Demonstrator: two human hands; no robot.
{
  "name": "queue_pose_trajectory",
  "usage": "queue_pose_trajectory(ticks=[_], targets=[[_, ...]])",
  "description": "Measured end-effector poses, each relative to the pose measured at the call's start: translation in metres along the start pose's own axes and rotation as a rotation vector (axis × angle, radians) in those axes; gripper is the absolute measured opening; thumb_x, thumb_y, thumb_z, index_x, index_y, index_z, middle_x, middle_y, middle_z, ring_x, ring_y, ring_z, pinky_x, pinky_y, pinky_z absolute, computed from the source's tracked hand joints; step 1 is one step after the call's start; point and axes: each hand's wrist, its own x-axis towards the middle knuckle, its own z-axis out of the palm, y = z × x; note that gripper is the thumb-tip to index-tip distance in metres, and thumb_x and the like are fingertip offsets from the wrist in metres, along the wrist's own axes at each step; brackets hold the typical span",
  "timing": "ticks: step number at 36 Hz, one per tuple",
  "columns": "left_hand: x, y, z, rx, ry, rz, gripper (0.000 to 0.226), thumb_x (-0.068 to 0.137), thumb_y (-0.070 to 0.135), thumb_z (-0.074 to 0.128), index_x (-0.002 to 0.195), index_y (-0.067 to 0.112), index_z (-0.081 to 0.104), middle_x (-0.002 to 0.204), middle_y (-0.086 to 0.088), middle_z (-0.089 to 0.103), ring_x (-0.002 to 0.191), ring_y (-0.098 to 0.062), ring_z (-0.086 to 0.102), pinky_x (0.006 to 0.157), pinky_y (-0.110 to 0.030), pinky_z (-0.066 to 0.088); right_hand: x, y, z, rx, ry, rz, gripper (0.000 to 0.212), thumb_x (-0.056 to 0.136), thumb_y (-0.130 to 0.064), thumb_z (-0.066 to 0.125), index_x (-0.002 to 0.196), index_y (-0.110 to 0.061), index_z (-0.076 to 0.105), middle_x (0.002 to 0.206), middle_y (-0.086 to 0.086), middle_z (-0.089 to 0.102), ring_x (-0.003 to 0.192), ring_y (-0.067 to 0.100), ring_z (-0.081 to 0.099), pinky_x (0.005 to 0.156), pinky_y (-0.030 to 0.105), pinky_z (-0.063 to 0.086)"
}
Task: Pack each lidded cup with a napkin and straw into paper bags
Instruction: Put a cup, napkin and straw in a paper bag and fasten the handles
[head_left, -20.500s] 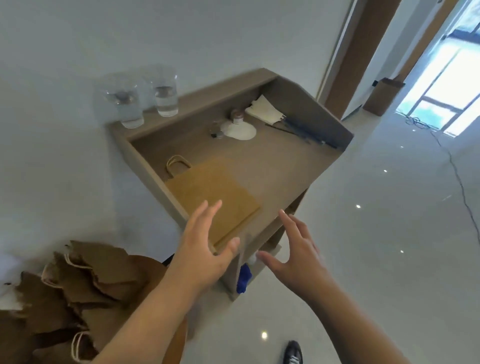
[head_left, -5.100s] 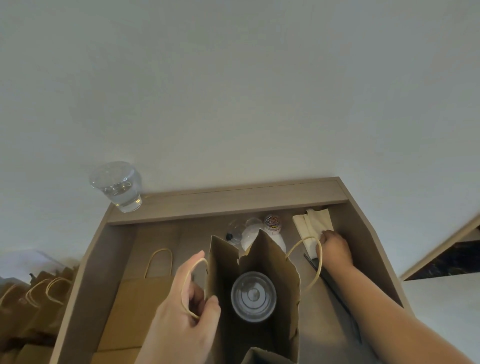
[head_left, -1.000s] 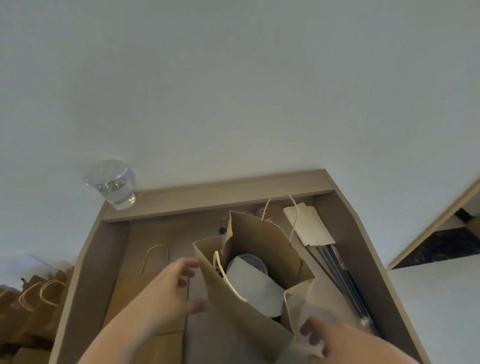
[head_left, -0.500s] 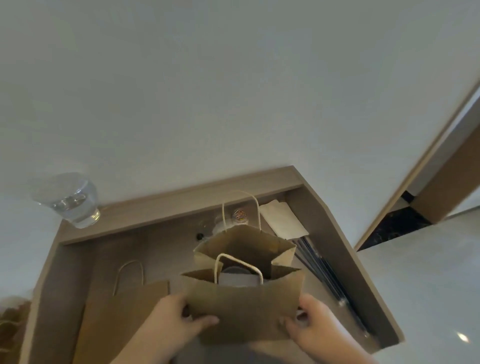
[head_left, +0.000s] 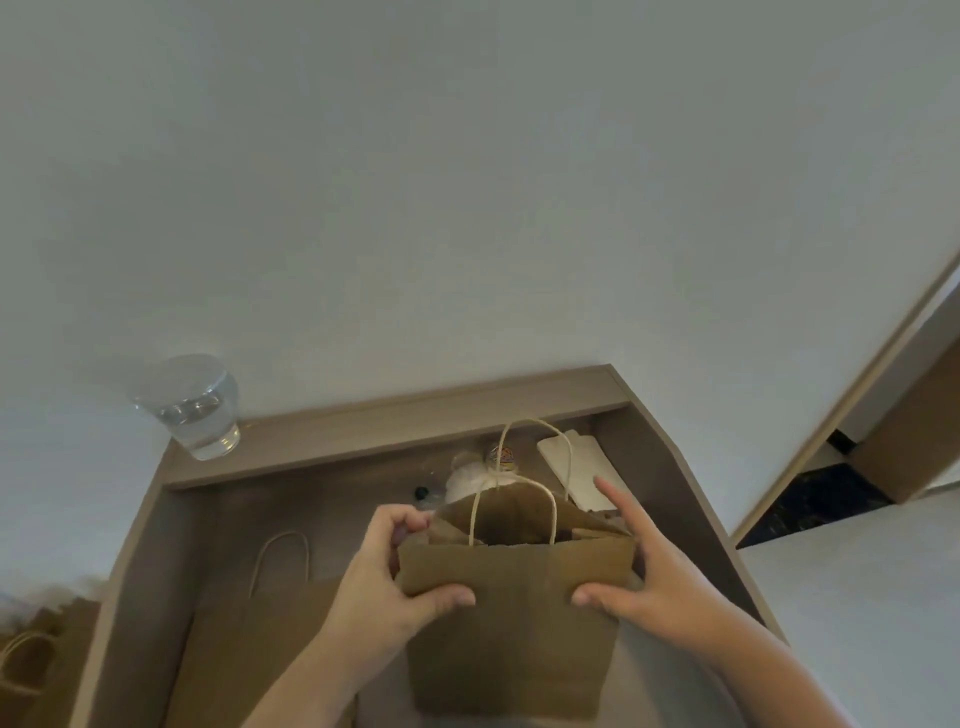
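A grey-brown wooden counter (head_left: 395, 423) stands against a plain white wall (head_left: 467, 182), glossy pale floor (head_left: 857, 597) at right.

I count 2 hands (head_left: 384, 587) (head_left: 660, 582), 1 upright paper bag (head_left: 511, 623), 1 flat bag (head_left: 249, 639), 1 clear cup (head_left: 192, 405), 1 napkin stack (head_left: 576, 475).

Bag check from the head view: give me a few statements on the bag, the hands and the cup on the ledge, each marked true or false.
1. Both hands grip the bag at its top corners. True: left hand and right hand pinch the near panel.
2. The bag lies flat. False: it stands upright, mouth open.
3. A cup of water stands on the ledge, apart from the bag. True.
4. No flat bag remains. False: a flat bag lies left of the standing one.
5. The napkins are left of the bag. False: they lie behind it, to the right.
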Motion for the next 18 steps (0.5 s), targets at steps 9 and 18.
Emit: queue_pose_trajectory(ticks=[9, 18], targets=[[0.007, 0.014, -0.001, -0.177, -0.002, -0.103, 0.063, 0.054, 0.058, 0.100, 0.092, 0.013, 0.077, 0.089, -0.013, 0.079, 0.089, -0.030, 0.077, 0.086, -0.050, 0.061, 0.023, -0.012, 0.007, 0.116, -0.080, 0.029, 0.038, 0.079, -0.048, 0.086, 0.112, -0.031, 0.078, 0.107, -0.007, 0.081, 0.105, 0.011, 0.076, 0.103, 0.039, 0.059], [-0.030, 0.015, -0.003, -0.135, 0.240, -0.155, 0.031, 0.061, 0.028, 0.101, 0.087, 0.018, 0.086, 0.086, -0.010, 0.082, 0.084, -0.024, 0.080, 0.073, -0.034, 0.065, 0.024, -0.018, 0.033, 0.239, -0.133, -0.013, 0.019, 0.077, -0.040, 0.082, 0.096, -0.040, 0.087, 0.105, -0.006, 0.083, 0.101, 0.009, 0.078, 0.085, 0.020, 0.058]])
